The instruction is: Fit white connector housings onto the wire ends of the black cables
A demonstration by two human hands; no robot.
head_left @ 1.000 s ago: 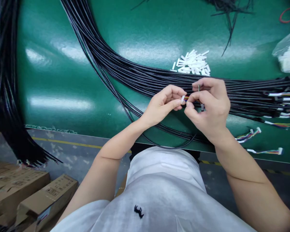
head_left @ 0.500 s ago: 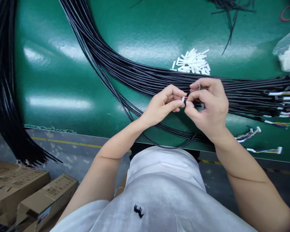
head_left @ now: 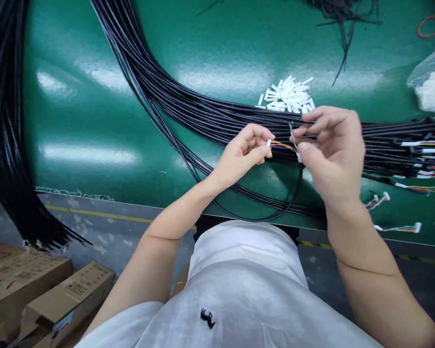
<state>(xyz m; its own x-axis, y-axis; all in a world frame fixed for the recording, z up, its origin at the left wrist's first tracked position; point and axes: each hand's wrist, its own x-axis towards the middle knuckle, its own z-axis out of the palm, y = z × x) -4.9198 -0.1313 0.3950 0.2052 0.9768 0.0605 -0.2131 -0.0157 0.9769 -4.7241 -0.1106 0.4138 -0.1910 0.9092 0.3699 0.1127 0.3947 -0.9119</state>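
Note:
My left hand point(head_left: 244, 152) pinches a small white connector point(head_left: 268, 143) between thumb and forefinger. Thin coloured wires point(head_left: 283, 145) run from it to my right hand point(head_left: 329, 145), which pinches those wires and a black cable point(head_left: 293, 193) that loops down toward my body. The right hand's upper fingers are partly stretched out. Both hands hover over a thick bundle of black cables point(head_left: 203, 116) lying across the green table point(head_left: 94, 96). A heap of loose white connectors point(head_left: 288, 94) lies just beyond the hands.
Finished cable ends with coloured wires and white plugs point(head_left: 420, 159) lie at the right. A clear bag of white parts point(head_left: 433, 82) and a red ring point(head_left: 429, 25) sit at the far right. More black cables point(head_left: 7, 121) hang off the left edge above cardboard boxes point(head_left: 39, 295).
My hands have drawn apart: the right hand moved right and up, exposing the coloured wires between it and the connector. The left hand shifted slightly left.

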